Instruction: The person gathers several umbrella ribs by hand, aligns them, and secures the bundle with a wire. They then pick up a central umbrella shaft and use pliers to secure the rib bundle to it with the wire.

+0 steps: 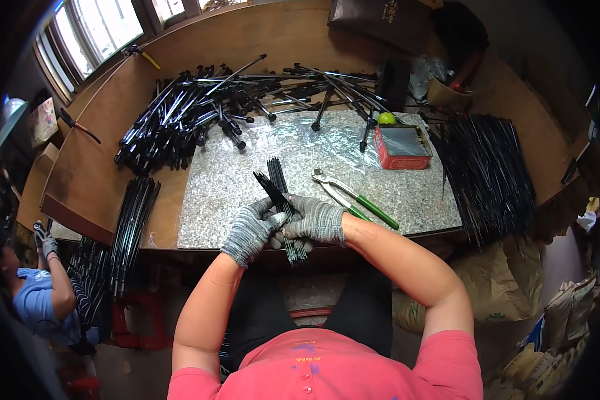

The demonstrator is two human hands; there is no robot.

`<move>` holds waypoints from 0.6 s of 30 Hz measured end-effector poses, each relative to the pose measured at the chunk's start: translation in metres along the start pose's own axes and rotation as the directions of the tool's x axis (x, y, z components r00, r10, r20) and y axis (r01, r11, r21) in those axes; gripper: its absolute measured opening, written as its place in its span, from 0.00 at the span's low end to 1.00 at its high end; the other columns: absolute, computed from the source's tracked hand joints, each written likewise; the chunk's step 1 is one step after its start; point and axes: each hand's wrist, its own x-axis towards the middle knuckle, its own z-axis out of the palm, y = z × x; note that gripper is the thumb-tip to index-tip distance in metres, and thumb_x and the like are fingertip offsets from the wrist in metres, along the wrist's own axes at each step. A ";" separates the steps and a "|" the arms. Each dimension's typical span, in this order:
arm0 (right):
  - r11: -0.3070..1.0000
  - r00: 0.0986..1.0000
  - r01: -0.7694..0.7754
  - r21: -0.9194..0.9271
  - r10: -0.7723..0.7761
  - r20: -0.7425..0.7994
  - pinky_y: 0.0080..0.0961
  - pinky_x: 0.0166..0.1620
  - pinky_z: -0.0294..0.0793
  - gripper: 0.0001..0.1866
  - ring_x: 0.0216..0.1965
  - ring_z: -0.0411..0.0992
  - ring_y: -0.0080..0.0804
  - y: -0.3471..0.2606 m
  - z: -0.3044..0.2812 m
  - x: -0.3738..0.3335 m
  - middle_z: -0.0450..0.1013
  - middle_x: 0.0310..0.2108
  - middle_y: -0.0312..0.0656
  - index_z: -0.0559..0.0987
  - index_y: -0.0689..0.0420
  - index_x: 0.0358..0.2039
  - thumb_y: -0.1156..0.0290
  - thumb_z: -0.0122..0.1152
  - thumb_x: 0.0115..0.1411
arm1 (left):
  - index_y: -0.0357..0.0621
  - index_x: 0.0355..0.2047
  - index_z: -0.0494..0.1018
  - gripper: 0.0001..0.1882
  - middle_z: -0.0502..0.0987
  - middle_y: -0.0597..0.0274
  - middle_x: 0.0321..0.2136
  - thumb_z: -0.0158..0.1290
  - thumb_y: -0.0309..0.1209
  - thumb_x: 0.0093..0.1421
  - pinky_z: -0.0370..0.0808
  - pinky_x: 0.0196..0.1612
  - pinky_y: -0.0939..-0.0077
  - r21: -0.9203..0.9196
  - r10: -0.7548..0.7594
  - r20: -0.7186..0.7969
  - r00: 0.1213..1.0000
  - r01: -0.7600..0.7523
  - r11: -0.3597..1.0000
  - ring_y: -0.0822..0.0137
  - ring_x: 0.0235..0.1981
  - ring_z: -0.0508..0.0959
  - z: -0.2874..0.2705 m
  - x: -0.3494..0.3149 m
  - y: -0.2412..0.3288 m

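Observation:
A bundle of thin black rods [277, 175] is held upright-slanting between my two gloved hands, over the near edge of a speckled stone slab [210, 193]. My left hand [248, 232], in a grey knit glove, is closed around the left side of the bundle. From the right, my right hand [318, 219] wraps the same rods, its fingers partly hidden behind them. The upper ends fan into two groups; the lower ends poke out below the hands. Beside my right hand, pincers with green handles [375, 209] lie on the slab.
Metal shafts with black ends [180, 120] are heaped at the back left. A red box of thin pieces [404, 161] and a yellow-green ball [387, 118] sit back right. Long black rods [490, 173] lie right, another bunch [133, 220] left. A co-worker [43, 293] sits far left.

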 end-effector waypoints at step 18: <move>1.000 0.979 0.005 -0.024 -0.010 -0.202 0.19 0.19 0.70 0.28 0.21 0.73 0.28 -0.002 -0.011 -0.012 0.73 0.26 0.45 0.57 0.67 0.54 0.78 0.56 0.53 | 0.40 0.52 0.65 0.20 0.70 0.70 0.20 0.48 0.27 0.59 0.65 0.17 0.89 -0.190 -0.049 -0.107 0.993 0.028 0.981 0.82 0.16 0.67 -0.021 -0.013 0.001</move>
